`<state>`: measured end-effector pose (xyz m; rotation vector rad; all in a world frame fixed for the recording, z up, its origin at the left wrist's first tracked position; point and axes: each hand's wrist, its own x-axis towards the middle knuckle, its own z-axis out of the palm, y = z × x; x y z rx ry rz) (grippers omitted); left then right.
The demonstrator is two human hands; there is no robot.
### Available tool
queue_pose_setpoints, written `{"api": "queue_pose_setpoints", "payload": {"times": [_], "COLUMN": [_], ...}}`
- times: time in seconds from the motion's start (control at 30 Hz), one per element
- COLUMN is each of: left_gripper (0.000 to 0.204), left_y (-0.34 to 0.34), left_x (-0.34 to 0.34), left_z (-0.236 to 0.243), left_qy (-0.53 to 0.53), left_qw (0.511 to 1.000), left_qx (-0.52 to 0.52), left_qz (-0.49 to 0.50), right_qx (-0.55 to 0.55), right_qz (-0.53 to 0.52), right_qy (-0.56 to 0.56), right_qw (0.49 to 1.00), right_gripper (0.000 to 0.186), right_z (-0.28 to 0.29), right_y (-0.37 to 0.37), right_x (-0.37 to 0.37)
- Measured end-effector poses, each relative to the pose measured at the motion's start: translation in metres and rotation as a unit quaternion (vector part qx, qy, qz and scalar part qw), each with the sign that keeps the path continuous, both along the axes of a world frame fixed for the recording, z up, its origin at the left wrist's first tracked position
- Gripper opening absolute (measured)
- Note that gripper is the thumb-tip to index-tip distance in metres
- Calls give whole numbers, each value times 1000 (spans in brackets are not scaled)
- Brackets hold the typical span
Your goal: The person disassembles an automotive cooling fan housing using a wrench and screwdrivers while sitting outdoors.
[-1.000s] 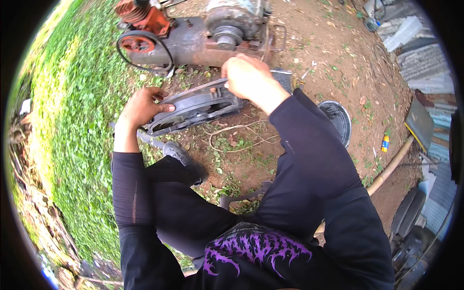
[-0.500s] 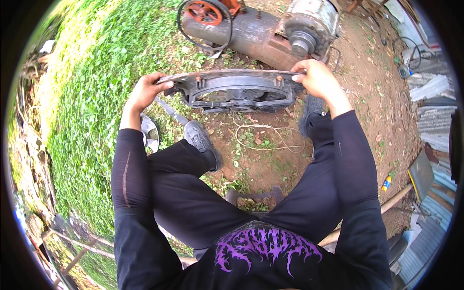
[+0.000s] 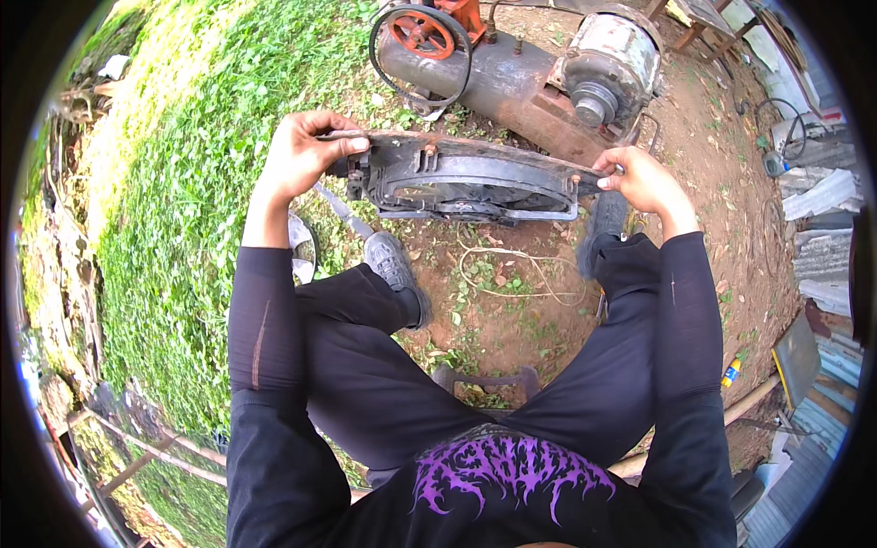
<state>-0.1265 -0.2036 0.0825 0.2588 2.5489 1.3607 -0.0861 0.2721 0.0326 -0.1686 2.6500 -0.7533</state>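
Between my feet I hold a dark radiator fan shroud (image 3: pixel 502 175) by its two ends, with its long upper edge toward me. Its round opening and the fan parts inside show below that edge. My left hand (image 3: pixel 309 153) grips the left end, thumb on top and fingers behind. At the other end my right hand (image 3: pixel 644 183) pinches the corner between thumb and fingers. The shroud slants, its left end farther from me than its right. Whether its lower side rests on the ground is hidden.
Just beyond lies a rusty compressor tank (image 3: pixel 521 91) with a red flywheel (image 3: pixel 422 35) and a motor (image 3: pixel 607 68). A pale cord (image 3: pixel 512 294) loops over the dirt between my shoes. Corrugated sheets (image 3: pixel 827 228) lie at right; grass (image 3: pixel 174 237) spreads at left.
The shroud has tilted: its left end has gone up and away with my left hand, while its right end has come lower and nearer with my right. Both hands keep their hold.
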Motion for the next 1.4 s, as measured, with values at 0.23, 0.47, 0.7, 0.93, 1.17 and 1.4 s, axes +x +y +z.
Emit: {"api": "queue_pose_setpoints", "payload": {"times": [0.23,0.47,0.7,0.93,1.17,1.4], "left_gripper": [26,35,43,40,38,37], "left_y": [-6,43,68,67,61,59], "left_x": [14,22,-3,-15,-12,-10], "left_z": [-37,-47,-60,-72,-78,-74], "left_qy": [-45,-58,-170,-189,-170,-146], "left_qw": [994,972,940,936,951,958], "left_qx": [-38,-121,-91,-72,-51,-51], "left_qz": [-88,-191,-283,-288,-252,-243], "right_qx": [26,81,68,47,-363,-789], "right_qz": [9,11,-26,-37,-129,-140], "right_qy": [58,53,-8,170,210,50], "right_qw": [998,995,997,984,898,596], "right_gripper": [24,24,28,37,15,39], "right_z": [15,-11,-6,7,48,32], "right_y": [3,17,13,10,-66,-156], "right_x": [0,-6,-10,-2,22,23]}}
